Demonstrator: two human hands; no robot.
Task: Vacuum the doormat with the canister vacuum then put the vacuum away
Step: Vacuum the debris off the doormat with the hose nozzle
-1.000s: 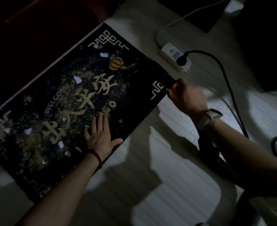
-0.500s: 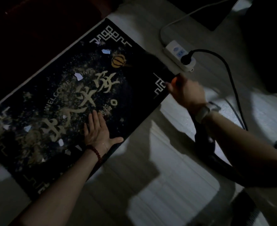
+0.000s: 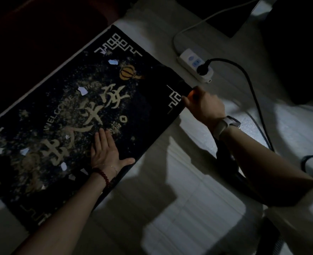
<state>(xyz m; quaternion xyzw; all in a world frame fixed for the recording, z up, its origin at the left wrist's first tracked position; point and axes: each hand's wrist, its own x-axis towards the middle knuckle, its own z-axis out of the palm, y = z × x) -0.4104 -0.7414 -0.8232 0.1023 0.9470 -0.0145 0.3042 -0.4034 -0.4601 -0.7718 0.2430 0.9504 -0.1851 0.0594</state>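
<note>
A dark doormat [image 3: 152, 103] with gold lettering lies askew on the pale floor. Dust and several white paper scraps [image 3: 82, 90] are scattered over it. My left hand [image 3: 106, 151] rests flat on the mat near its front edge, fingers straight. My right hand [image 3: 205, 105] grips the mat's right corner with curled fingers. A dark tube-like shape [image 3: 225, 162], possibly the vacuum's hose, lies under my right forearm; the dim light hides its details. The canister itself is not clearly visible.
A white power strip [image 3: 188, 57] lies just beyond the mat's right corner, with a black plug [image 3: 203, 69] in it. Its black cable [image 3: 251, 92] runs down the right side. A large dark object [image 3: 299, 52] fills the upper right. Pale floor spreads below the mat.
The view has shifted a little. Both hands stay in the same places on the mat.
</note>
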